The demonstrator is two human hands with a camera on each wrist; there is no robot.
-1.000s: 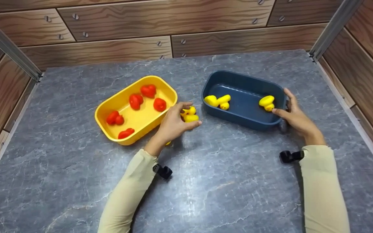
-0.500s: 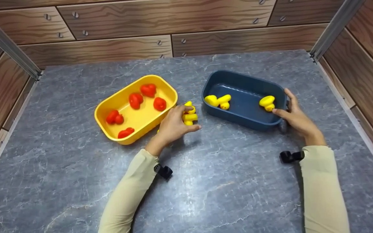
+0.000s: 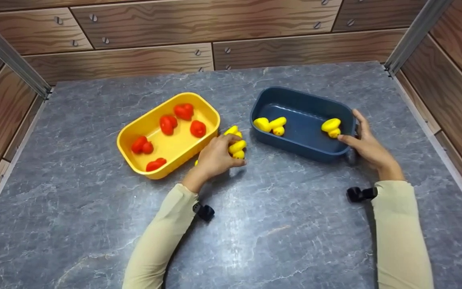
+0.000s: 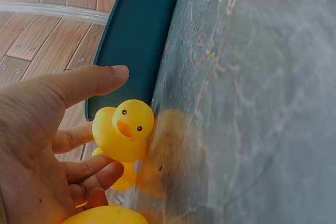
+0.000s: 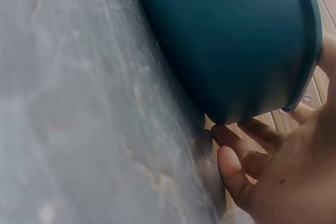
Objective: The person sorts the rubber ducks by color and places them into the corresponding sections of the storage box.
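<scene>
My left hand (image 3: 216, 156) is low over the table between two bins, its fingers around a yellow rubber duck (image 3: 237, 147). In the left wrist view, the fingers touch the side of this duck (image 4: 126, 129), while the thumb stands apart from it. Another yellow duck lies just beyond the fingers, and part of a further duck (image 4: 107, 216) shows under the palm. My right hand (image 3: 369, 146) grips the right end of the dark blue bin (image 3: 295, 149), thumb over the rim and fingers outside. Inside that bin lie several yellow ducks, including one (image 3: 331, 125) near my thumb.
A yellow bin (image 3: 167, 170) stands on the left, close beside my left wrist, with several red ducks (image 3: 168, 125) in it. Wood-patterned walls (image 3: 142, 26) enclose the grey marbled table (image 3: 279, 224) at the back and sides.
The ducks at my left fingers have turned and shifted slightly. My left hand has moved a little toward me, and its thumb has drawn nearer the fingers. My right hand has kept its place.
</scene>
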